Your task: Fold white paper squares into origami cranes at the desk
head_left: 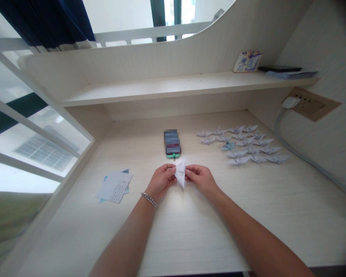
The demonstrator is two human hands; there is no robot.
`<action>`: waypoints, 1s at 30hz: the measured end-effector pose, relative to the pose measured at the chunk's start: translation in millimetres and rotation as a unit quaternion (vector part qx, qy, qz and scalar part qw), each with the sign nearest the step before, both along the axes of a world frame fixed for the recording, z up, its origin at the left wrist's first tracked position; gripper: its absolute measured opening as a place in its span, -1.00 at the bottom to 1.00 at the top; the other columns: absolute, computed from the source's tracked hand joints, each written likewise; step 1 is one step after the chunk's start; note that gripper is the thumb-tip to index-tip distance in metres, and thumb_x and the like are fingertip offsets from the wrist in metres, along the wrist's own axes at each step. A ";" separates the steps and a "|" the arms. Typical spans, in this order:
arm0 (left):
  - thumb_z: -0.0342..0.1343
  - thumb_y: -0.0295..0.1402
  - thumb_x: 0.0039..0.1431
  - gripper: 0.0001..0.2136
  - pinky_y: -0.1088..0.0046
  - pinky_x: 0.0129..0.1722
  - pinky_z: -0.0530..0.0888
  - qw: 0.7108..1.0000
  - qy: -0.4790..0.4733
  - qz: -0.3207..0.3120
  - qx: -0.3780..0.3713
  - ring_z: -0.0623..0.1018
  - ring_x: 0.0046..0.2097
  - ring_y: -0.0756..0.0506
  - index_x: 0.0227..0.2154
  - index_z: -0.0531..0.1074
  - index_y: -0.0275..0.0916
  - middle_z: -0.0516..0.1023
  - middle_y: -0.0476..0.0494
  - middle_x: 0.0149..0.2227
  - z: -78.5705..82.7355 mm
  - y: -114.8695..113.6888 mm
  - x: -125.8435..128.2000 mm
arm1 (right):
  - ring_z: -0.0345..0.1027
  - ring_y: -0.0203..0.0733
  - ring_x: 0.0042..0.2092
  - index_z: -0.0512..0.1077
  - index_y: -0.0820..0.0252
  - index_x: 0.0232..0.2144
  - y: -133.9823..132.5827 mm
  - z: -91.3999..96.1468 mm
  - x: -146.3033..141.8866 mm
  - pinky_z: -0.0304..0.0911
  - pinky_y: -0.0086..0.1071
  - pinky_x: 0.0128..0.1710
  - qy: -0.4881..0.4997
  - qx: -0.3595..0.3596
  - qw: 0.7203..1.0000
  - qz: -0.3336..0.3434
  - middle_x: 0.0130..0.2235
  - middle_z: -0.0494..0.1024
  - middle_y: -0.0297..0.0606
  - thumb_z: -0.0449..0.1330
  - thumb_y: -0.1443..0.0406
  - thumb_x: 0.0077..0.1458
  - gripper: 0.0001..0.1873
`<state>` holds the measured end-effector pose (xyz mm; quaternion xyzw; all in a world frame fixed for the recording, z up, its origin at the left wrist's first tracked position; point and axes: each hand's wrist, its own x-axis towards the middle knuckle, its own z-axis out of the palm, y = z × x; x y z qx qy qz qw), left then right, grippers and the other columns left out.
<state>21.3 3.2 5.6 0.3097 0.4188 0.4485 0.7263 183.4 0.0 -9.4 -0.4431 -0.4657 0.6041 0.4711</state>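
A small stack of square paper sheets (115, 185), the top one white with handwriting, lies at the left of the wooden desk (175, 238). Next comes the left hand (162, 180), a chain bracelet (149, 199) at its wrist, thumb and fingers pinching the left edge of a folded white paper (180, 173). This paper is over the middle of the desk, just nearer than a smartphone (172, 141) with a blurred screen; its exact folds seem partly hidden by fingers. The right hand (202, 178) pinches its right edge. Farther right sit rows of origami cranes (245, 142), mostly white, one blue-patterned.
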 end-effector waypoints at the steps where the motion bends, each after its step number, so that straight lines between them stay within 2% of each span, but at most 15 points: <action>1: 0.23 -0.33 -0.10 -0.76 0.56 -0.45 0.40 1.000 0.000 -0.001 -0.001 0.46 -0.45 0.06 -0.36 0.37 -0.31 0.45 -0.07 -0.46 0.0 0.0 0.0 | 0.40 -0.28 -0.45 0.50 0.25 -0.33 -0.2 0.4 0.1 0.36 -0.40 -0.41 0.001 0.002 1.000 0.002 -0.46 0.55 -0.26 0.24 0.18 -0.13 -0.70; 10: 0.24 -0.33 -0.11 -0.75 0.56 -0.47 0.40 1.000 0.001 -0.001 -0.002 0.46 -0.47 0.06 -0.36 0.36 -0.31 0.45 -0.06 -0.48 1.0 0.2 -0.2 | 0.41 -0.24 -0.44 0.50 0.26 -0.31 -1.3 4.1 0.6 0.38 -0.35 -0.41 -0.011 -0.001 1.000 0.002 -0.44 0.56 -0.23 0.24 0.17 -0.16 -0.66; 22: 0.22 -0.32 -0.08 -0.76 0.53 -0.46 0.40 1.000 0.013 0.001 0.010 0.47 -0.46 0.04 -0.36 0.35 -0.31 0.44 -0.05 -0.49 -1.0 1.1 0.4 | 0.42 -0.27 -0.47 0.49 0.26 -0.36 -2.3 9.6 -1.3 0.36 -0.38 -0.42 -0.003 -0.018 1.000 -0.009 -0.46 0.56 -0.25 0.28 0.24 -0.21 -0.71; 30: 0.23 -0.31 -0.12 -0.75 0.55 -0.48 0.40 0.998 0.053 0.016 0.019 0.46 -0.47 0.04 -0.39 0.37 -0.31 0.46 -0.05 -0.50 -4.3 1.1 3.0 | 0.42 -0.26 -0.45 0.44 0.26 -0.36 -0.6 5.4 -0.3 0.35 -0.41 -0.45 -0.035 -0.008 0.999 -0.020 -0.45 0.55 -0.25 0.26 0.26 -0.19 -0.73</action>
